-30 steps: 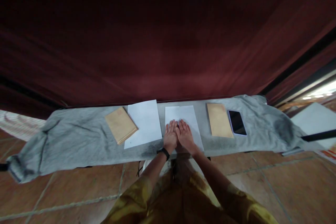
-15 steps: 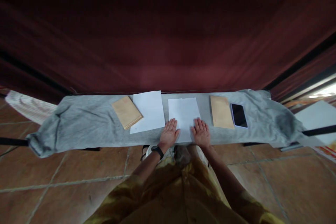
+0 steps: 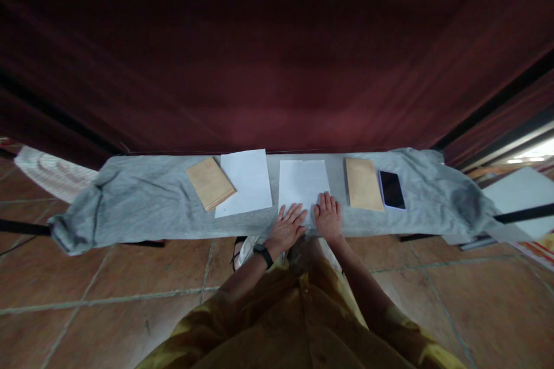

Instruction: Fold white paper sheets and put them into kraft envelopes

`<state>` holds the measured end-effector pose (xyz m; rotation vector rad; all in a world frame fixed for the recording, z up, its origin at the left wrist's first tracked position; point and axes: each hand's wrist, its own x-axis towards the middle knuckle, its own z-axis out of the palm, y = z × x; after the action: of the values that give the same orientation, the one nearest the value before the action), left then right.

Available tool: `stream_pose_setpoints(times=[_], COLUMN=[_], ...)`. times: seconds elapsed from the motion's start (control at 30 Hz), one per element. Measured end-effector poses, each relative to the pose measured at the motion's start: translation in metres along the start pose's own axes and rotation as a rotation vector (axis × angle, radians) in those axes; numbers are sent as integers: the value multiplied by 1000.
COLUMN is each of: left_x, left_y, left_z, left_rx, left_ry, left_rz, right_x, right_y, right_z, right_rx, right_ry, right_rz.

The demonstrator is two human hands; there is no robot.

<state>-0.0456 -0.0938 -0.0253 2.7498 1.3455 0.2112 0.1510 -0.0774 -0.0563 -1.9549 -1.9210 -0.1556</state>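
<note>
A white sheet of paper [image 3: 303, 181] lies on the grey cloth in front of me. My left hand [image 3: 288, 229], with a dark band on its wrist, rests flat on the sheet's near left part, fingers spread. On the near right part lies my right hand [image 3: 328, 216], palm down with fingers stretched out. Neither hand grasps anything. The near edge of the sheet is partly hidden under the hands. To the right of my right hand is a brown envelope [image 3: 364, 184].
Left of the sheet lies another white paper [image 3: 249, 181], its left edge overlapped by a stack of brown envelopes [image 3: 210, 183]. A phone [image 3: 392, 189] is at the right. Grey cloth [image 3: 151, 199] covers the narrow bench. A dark red panel [image 3: 277, 98] rises behind it.
My left hand has slid right and toward me, its fingers more spread. My right hand has shifted slightly left. The sheet looks nearly unmoved.
</note>
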Motion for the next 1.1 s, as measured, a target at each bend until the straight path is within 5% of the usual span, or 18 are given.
stream_pose_setpoints(times=[0.37, 0.83, 1.1], left_x=[0, -17, 50], left_y=[7, 14, 19], left_z=[5, 6, 8], left_rx=[47, 41, -29], left_ry=[37, 90, 142], left_rz=[-101, -340, -215], right_x=[-14, -23, -22], right_y=[-28, 31, 30], right_z=[-3, -17, -18], right_rx=[77, -10, -5], right_ry=[-140, -51, -80], right_rz=[-199, -199, -199])
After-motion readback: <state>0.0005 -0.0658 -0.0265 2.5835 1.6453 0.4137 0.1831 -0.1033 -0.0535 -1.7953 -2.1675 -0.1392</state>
